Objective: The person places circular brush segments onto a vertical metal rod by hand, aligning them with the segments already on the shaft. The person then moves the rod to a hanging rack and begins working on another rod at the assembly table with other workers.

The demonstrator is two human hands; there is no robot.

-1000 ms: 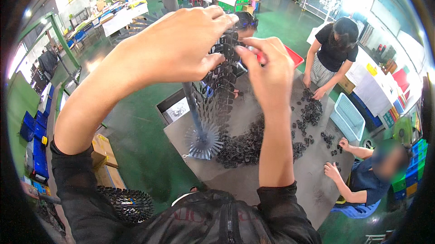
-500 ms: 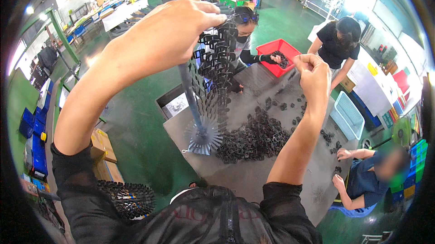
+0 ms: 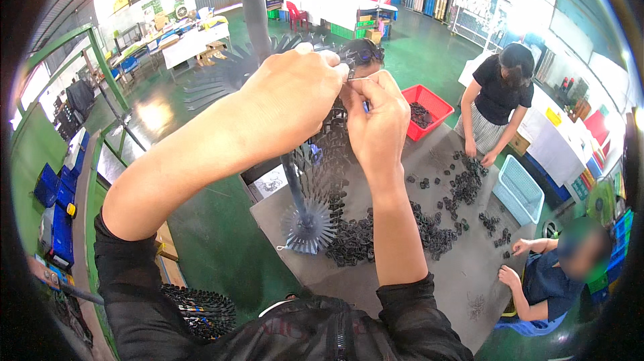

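My two hands meet high in front of me, beside the upper ring of flat dark metal blades [image 3: 225,76] on a grey upright pole [image 3: 253,9]. My left hand [image 3: 295,82] is closed, pinching a small black clip-like part [image 3: 350,72] at its fingertips. Against it, my right hand [image 3: 381,116] pinches a thin, pale wire-like piece [image 3: 357,79]; its far end is hidden. Strings of black parts [image 3: 335,139] hang below my hands, partly covered by them. Lower on the pole sits a smaller bladed ring [image 3: 305,223].
A grey table [image 3: 429,307] bears a large heap of black parts [image 3: 436,233]. Beyond are a red bin [image 3: 427,109] and a light blue basket [image 3: 518,190]. One co-worker [image 3: 500,92] stands, another [image 3: 547,287] sits at right; a third [image 3: 365,52] is mostly hidden behind my hands.
My right hand has moved left and inward to meet my left hand, which has shifted slightly right and down. The standing co-worker's hands now reach the parts on the table.
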